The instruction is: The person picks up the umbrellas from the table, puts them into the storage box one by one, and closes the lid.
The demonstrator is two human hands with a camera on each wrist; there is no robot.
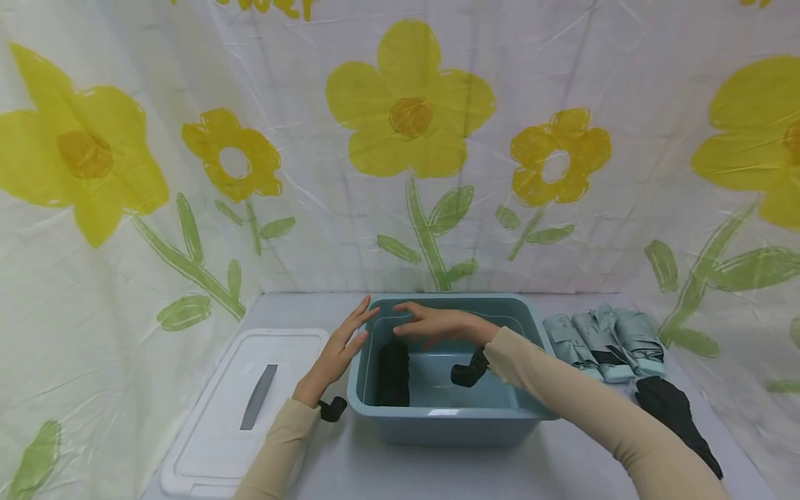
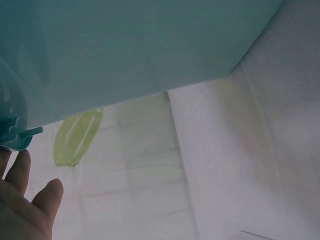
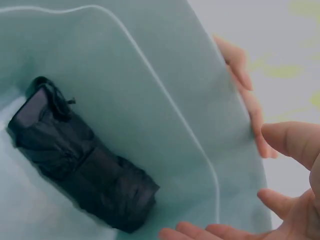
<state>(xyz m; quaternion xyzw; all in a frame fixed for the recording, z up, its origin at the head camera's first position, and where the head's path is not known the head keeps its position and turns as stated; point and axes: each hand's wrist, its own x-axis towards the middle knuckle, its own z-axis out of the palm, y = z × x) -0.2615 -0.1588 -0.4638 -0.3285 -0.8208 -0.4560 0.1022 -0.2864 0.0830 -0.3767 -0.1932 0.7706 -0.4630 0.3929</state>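
A blue-grey plastic storage bin (image 1: 450, 423) stands on the table, its top uncovered. Inside, along the left wall, lies a black rolled fabric bundle (image 3: 85, 160) with a small strap loop at one end. My left hand (image 1: 337, 357) is at the bin's left rim with its fingers extended; in the right wrist view those fingertips (image 3: 257, 120) show at the rim's outer side. Over the left part of the bin hovers my right hand (image 1: 440, 325), fingers loosely spread and holding nothing. Its palm and fingers appear at the lower right of the right wrist view.
A white lid (image 1: 206, 423) with a grey handle lies left of the bin. On the right are several blue-grey folded fabric bundles (image 1: 600, 347) in a row and a black fabric bundle (image 1: 678, 417). A flower-printed curtain (image 1: 350, 229) hangs behind the table.
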